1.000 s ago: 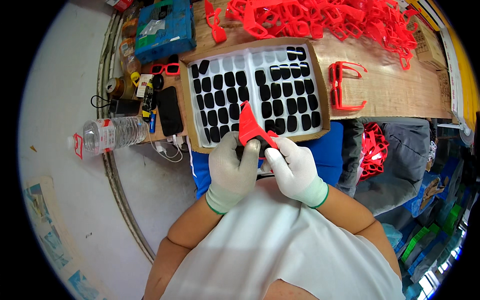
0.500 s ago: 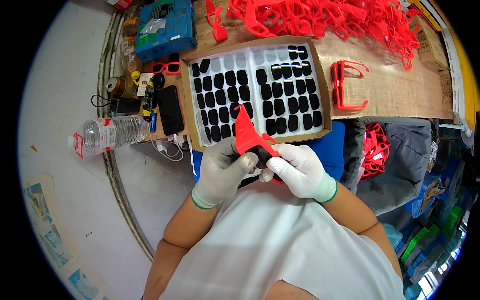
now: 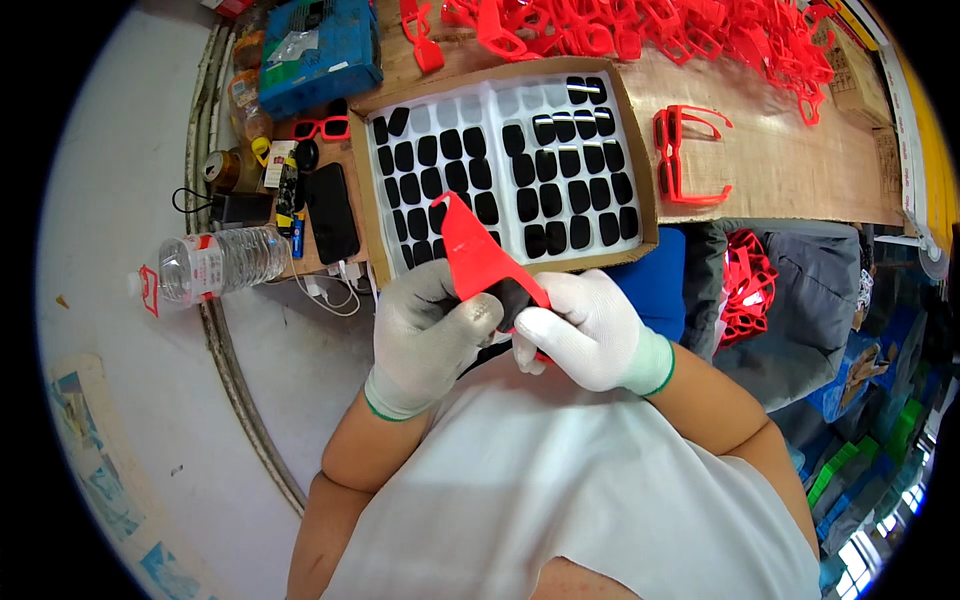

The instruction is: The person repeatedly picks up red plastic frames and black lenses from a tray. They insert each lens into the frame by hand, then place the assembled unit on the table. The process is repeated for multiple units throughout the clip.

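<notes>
While both gloved hands close their fingers on it, a red plastic glasses frame (image 3: pixel 478 252) points up over the counter's near edge, a dark lens (image 3: pixel 512 296) pinched between left hand (image 3: pixel 430 335) and right hand (image 3: pixel 585 330), beside the lens tray (image 3: pixel 510 165).

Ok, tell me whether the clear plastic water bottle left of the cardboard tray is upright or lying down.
Lying down. The clear plastic water bottle rests on its side at the table's edge, its cap end pointing left.
</notes>
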`<state>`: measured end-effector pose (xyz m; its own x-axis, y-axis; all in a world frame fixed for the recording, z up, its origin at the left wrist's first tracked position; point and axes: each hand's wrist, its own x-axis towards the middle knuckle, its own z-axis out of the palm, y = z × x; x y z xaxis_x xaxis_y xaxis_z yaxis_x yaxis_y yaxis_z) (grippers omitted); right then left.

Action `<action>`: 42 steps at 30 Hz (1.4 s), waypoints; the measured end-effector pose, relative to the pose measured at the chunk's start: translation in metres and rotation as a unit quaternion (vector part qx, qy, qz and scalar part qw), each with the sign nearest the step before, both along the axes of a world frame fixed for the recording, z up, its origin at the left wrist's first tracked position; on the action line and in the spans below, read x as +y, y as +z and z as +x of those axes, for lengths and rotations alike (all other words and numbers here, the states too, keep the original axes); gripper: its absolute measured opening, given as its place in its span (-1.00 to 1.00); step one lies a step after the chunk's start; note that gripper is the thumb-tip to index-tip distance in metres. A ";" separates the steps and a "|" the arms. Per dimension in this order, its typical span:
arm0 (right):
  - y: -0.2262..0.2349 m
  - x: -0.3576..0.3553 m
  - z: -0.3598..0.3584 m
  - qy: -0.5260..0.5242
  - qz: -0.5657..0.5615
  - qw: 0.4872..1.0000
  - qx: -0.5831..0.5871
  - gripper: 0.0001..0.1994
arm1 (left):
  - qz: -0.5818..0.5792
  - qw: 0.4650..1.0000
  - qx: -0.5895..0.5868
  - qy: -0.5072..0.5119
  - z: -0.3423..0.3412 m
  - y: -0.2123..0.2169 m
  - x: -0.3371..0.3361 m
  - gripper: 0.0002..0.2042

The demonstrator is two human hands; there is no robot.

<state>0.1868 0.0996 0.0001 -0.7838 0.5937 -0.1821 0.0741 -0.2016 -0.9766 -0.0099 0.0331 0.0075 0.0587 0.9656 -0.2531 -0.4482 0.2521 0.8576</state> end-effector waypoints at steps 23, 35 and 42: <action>0.001 -0.014 -0.022 -0.130 0.133 0.967 -0.173 -0.75 | 0.050 0.907 0.401 0.116 0.026 -0.010 -0.005 -0.87; 0.013 0.005 -0.002 0.146 -0.021 0.986 0.072 -0.24 | -0.046 0.986 0.145 0.070 -0.003 0.023 -0.011 -0.53; 0.024 0.030 0.010 0.132 0.114 0.985 0.003 -0.24 | -0.056 0.991 0.113 0.051 0.003 0.018 0.027 -0.46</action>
